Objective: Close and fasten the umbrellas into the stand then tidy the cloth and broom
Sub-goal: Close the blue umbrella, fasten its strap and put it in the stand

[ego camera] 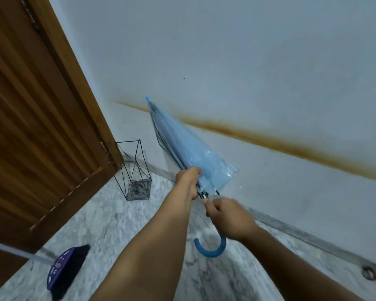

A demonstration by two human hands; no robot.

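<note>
A pale blue see-through umbrella is folded, its tip pointing up and left against the wall. My left hand grips the gathered lower edge of its canopy. My right hand holds the shaft just above the blue hooked handle. A black wire umbrella stand sits on the floor by the wall, left of the umbrella, with nothing in it. At the lower left lies a broom with a purple head and dark bristles.
A brown wooden door fills the left side. The white wall has a rusty stain line across it. The floor is grey-white marble. An orange object with a metal ring shows at the right edge.
</note>
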